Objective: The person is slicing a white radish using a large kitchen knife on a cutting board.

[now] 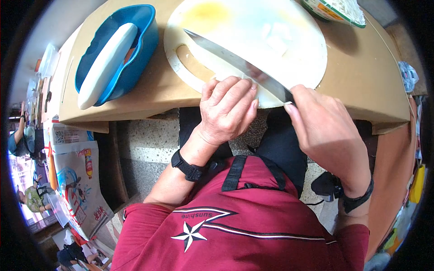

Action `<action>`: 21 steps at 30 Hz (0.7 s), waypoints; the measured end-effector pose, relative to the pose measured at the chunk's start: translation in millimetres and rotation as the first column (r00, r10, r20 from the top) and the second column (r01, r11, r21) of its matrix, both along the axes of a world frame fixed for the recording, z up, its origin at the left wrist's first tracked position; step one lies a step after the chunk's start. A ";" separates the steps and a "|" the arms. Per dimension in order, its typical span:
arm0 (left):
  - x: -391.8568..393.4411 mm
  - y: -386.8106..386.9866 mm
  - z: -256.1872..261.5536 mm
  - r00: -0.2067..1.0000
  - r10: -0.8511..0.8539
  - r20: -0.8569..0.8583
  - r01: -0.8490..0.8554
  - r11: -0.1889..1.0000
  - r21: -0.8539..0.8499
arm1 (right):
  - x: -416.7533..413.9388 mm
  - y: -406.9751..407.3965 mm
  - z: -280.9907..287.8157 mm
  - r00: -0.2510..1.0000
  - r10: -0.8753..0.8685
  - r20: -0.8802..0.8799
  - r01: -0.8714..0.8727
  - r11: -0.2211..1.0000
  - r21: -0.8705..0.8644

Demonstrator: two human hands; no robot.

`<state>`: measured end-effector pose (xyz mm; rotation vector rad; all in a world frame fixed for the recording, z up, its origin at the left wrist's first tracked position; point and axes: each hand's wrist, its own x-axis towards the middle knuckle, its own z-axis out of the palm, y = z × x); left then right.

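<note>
My right hand grips the dark handle of a kitchen knife. Its long blade slants to the upper left across a round white cutting board. My left hand is curled at the board's near edge, its fingertips close beside the blade. A pale piece, seemingly white radish, lies under those fingers and is mostly hidden. Thin white slices lie on the board beyond the blade. To the left, a peeled white radish leans in a blue plastic basin, one end over the rim.
A green-rimmed bowl heaped with white shreds stands at the far right. Brown cardboard covers the table. A printed plastic bag hangs at the left, and several people appear at the left rim of the view.
</note>
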<state>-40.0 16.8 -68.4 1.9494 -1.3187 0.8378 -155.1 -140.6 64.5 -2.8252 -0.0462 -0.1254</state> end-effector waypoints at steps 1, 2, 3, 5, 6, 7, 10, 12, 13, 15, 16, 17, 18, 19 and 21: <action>-0.1 -0.8 0.8 1.000 -0.004 0.002 0.004 1.000 -0.002 | 4.2 -0.8 -1.7 1.000 0.009 -0.004 -0.009 0.998 0.065; -0.1 -0.8 1.3 1.000 -0.009 -0.002 0.009 1.000 0.001 | 6.9 -2.3 -5.1 1.000 0.009 -0.002 -0.009 0.998 0.065; -0.1 -0.9 1.8 1.000 -0.015 -0.005 0.015 1.000 0.003 | 8.8 -3.9 -9.0 1.000 0.004 0.015 -0.005 0.994 0.106; 0.4 -0.5 1.7 1.000 -0.020 -0.005 0.020 1.000 0.003 | 7.3 -6.0 -9.1 0.999 0.001 0.033 -0.006 0.989 0.146; 0.7 0.1 1.5 1.000 -0.024 -0.006 0.024 1.000 0.002 | 3.7 -7.4 -6.2 1.000 -0.017 0.015 0.015 0.991 0.130; 0.9 0.5 1.3 1.000 -0.020 -0.005 0.020 1.000 0.002 | 0.2 -8.5 -4.6 0.999 -0.035 -0.003 0.035 0.993 0.114; 0.3 1.0 -1.0 1.000 -0.013 0.000 0.013 1.000 -0.004 | -11.0 -10.8 -5.8 0.997 -0.017 0.079 0.010 0.996 0.092; 0.9 1.0 -1.8 1.000 -0.004 -0.004 0.004 1.000 0.004 | -14.5 -11.7 -5.1 0.997 -0.024 0.077 0.016 0.995 0.099; 0.7 0.7 -1.5 1.000 -0.004 -0.004 0.004 1.000 0.003 | -15.5 -11.8 -4.6 0.997 -0.029 0.077 0.021 0.994 0.108; 0.8 0.7 -0.6 1.000 0.003 -0.010 -0.003 1.000 0.002 | -16.0 -11.0 -2.2 0.997 -0.045 0.065 0.037 0.993 0.116; 1.4 -0.1 -0.4 1.000 0.003 -0.010 -0.003 1.000 0.002 | -16.1 -10.7 -1.5 0.997 -0.060 0.053 0.053 0.991 0.124; 2.7 -1.5 -0.4 1.000 -0.006 0.004 0.006 1.000 -0.010 | -16.3 -10.6 -1.6 0.997 -0.060 0.053 0.053 0.991 0.124; 3.4 -2.2 -0.4 1.000 -0.015 0.017 0.015 1.000 -0.021 | -16.7 -10.8 -1.8 0.996 -0.057 0.071 0.048 0.991 0.126; 3.5 -2.0 -0.1 1.000 -0.014 0.018 0.015 1.000 -0.021 | -16.9 -11.2 -1.9 0.995 -0.054 0.089 0.043 0.991 0.127; 3.1 -1.8 -0.3 1.000 -0.009 0.024 0.009 1.000 -0.010 | -17.2 -13.1 -1.8 0.996 -0.047 0.079 0.037 0.992 0.124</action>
